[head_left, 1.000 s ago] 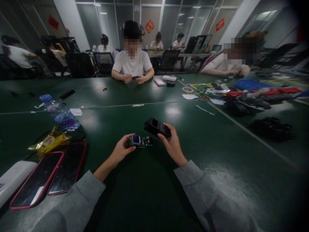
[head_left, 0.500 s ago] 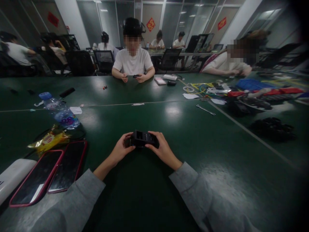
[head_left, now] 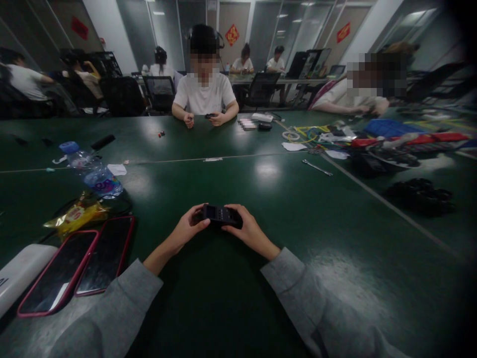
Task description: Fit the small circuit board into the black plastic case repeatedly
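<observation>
A small black handheld device (head_left: 220, 214) with a little screen on its left part and a row of small buttons is held between my two hands, just over the green table (head_left: 231, 278). My left hand (head_left: 191, 224) grips its left end, thumb at the near edge and fingers behind. Around the right end closes my right hand (head_left: 243, 223), its thumb along the near side. The device's exact kind is hard to make out, and its underside is hidden.
To the left lie two red-edged phones (head_left: 59, 273), a white box-like object (head_left: 24, 271), a yellow snack packet (head_left: 76, 216) and a tilted-looking water bottle (head_left: 91, 171). A wrench (head_left: 316, 167) and cable clutter (head_left: 313, 134) are at right. A person (head_left: 204, 94) sits opposite.
The device has tipped slightly in my hands, so its screen face lies flatter to my view. Both hands keep their hold in nearly the same place.
</observation>
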A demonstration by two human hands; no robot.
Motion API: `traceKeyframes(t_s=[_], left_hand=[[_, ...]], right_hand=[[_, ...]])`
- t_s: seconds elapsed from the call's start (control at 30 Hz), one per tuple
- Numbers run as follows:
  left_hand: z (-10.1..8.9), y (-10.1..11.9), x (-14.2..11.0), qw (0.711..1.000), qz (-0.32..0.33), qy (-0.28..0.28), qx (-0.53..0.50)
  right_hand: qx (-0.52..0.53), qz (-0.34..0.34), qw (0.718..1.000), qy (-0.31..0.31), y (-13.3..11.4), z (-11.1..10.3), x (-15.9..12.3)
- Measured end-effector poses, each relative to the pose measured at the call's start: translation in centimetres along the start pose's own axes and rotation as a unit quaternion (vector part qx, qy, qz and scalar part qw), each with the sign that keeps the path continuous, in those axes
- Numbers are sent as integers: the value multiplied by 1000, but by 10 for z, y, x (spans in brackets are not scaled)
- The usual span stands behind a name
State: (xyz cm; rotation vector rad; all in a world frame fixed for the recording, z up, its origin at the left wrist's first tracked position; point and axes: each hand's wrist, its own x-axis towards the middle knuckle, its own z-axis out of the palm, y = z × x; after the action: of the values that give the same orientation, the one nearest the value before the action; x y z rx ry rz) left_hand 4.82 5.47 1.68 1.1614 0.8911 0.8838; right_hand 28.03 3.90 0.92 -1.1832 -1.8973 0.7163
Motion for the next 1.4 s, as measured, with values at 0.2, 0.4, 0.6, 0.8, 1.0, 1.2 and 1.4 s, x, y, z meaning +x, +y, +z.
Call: traceKeyframes(t_s=[0.2,0.4,0.6,0.8,1.0,1.2,1.4], left_hand=[[4,5,-2,1000,-10,22,-4],[5,6,-5,999,-18,33,-19],[4,6,-5,998,-11,22,-59],[3,8,-6,998,-11,14,-62],[4,10,-6,998,-5,7,-70],[4,12,-5,997,-36,22,-63],[3,12,-4,997,-51,25,-46]], right_hand=[[5,-5,1000,-11,1,-1,0],[14,-6,1000,-8,-1,-1,-1],[61,3,998,-18,-10,-4,0],[89,28,995,-25,-9,-5,0],[69,26,997,-21,-6,-3,0],[11,-2,1000,0,-9,-5,-1],[-7,-19,1000,3,-10,-4,0]])
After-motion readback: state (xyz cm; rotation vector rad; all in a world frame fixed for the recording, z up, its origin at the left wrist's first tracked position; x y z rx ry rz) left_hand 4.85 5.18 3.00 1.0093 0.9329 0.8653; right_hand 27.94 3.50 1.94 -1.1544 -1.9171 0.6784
